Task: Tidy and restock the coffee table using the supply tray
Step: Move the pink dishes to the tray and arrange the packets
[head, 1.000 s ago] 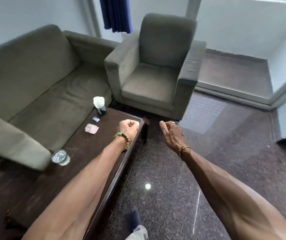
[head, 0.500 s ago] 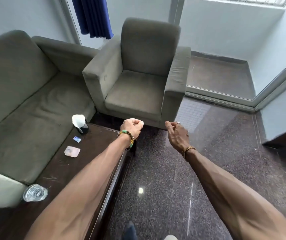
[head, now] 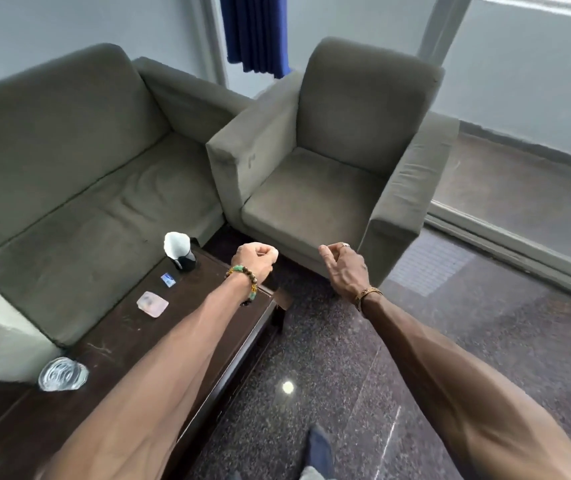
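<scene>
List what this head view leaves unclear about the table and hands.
Head view:
- Left hand: curled fingers face away, so any contents are hidden.
- Blue packet: too small to read.
- Glass: blurred; contents unclear.
- Coffee table: near end covered by the left forearm, cut off below.
- Supply tray: not in view.

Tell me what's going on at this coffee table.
A person stands beside the dark coffee table with both arms out. The left hand is a closed fist over the table's far end, the right hand loosely curled over the floor; neither visibly holds anything. On the table sit a black holder with white napkins, a small blue packet, a pinkish square item and a glass. No supply tray is in view.
</scene>
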`<control>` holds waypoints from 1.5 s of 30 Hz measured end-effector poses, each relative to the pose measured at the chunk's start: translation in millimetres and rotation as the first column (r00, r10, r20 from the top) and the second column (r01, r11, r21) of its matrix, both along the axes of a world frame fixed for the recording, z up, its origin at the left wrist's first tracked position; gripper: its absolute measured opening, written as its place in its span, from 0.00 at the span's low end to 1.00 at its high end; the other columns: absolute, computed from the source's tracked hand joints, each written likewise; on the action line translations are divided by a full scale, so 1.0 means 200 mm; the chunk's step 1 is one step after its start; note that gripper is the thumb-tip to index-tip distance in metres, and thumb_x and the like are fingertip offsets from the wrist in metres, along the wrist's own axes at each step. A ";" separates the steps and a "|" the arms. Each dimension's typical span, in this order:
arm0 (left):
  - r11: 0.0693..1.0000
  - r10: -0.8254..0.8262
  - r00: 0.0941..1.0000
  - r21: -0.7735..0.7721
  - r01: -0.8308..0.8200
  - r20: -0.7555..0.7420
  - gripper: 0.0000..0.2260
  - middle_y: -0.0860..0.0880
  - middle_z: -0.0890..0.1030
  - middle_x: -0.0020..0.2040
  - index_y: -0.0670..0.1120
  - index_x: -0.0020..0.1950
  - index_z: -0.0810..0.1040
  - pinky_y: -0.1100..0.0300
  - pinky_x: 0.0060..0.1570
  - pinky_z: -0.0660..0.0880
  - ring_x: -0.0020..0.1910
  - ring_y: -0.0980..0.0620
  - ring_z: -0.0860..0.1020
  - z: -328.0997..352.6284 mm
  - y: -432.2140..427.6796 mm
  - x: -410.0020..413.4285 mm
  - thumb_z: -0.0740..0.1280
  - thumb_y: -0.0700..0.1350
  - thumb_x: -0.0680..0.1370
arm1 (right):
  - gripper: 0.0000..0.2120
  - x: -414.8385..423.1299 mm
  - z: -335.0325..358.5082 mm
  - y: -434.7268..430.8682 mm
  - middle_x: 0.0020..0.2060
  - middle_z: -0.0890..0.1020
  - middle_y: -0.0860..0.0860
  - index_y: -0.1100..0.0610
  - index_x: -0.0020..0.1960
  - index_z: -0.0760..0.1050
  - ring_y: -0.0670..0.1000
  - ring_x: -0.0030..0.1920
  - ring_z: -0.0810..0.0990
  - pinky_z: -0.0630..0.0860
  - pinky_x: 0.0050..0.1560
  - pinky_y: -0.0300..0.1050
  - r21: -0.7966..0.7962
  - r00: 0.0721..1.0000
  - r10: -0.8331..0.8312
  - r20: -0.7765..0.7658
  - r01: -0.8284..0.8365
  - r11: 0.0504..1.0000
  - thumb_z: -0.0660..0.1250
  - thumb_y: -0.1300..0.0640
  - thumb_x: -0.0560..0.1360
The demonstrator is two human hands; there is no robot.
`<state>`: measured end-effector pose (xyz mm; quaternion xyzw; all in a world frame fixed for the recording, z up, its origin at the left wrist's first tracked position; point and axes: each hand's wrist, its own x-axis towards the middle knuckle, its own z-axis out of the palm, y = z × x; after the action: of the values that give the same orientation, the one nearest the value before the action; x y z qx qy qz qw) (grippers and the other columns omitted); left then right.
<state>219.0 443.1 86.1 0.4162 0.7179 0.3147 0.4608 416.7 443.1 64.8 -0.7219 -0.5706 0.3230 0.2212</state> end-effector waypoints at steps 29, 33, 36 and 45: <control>0.726 0.686 0.726 -0.109 -0.679 0.053 0.04 0.44 0.84 0.43 0.46 0.38 0.80 0.53 0.47 0.78 0.42 0.50 0.79 -0.21 -0.22 -1.50 0.68 0.40 0.73 | 0.18 -1.69 -0.01 0.41 0.54 0.84 0.60 0.55 0.58 0.80 0.63 0.58 0.79 0.70 0.51 0.47 -0.110 0.760 0.649 -0.021 -0.647 0.754 0.61 0.44 0.81; 0.671 0.740 0.668 -0.136 -0.728 0.079 0.05 0.46 0.82 0.40 0.46 0.40 0.80 0.62 0.38 0.75 0.35 0.52 0.78 -0.30 -0.26 -1.59 0.68 0.39 0.74 | 0.18 -1.84 -0.13 0.42 0.50 0.84 0.58 0.55 0.55 0.81 0.62 0.55 0.80 0.68 0.47 0.46 -0.168 0.708 0.706 -0.016 -0.698 0.696 0.60 0.43 0.81; 0.641 0.766 0.634 -0.173 -0.747 0.102 0.12 0.46 0.78 0.36 0.48 0.34 0.76 0.65 0.29 0.68 0.30 0.54 0.73 -0.40 -0.29 -1.61 0.65 0.36 0.75 | 0.19 -1.93 -0.25 0.42 0.49 0.84 0.56 0.56 0.57 0.81 0.61 0.55 0.80 0.73 0.52 0.49 -0.202 0.662 0.749 -0.029 -0.738 0.644 0.60 0.43 0.81; 0.532 0.845 0.502 -0.384 -0.755 0.184 0.12 0.44 0.75 0.35 0.45 0.36 0.76 0.64 0.29 0.67 0.31 0.49 0.71 -1.00 -0.21 -1.65 0.64 0.31 0.76 | 0.19 -2.12 -0.84 0.54 0.48 0.84 0.59 0.57 0.53 0.81 0.65 0.52 0.80 0.69 0.46 0.47 -0.390 0.493 0.870 0.004 -0.801 0.455 0.59 0.44 0.81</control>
<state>-112.0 400.7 -113.2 -0.0927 0.7682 0.4670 0.4280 -7.3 550.9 -102.5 -0.4006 -0.8067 0.4064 -0.1534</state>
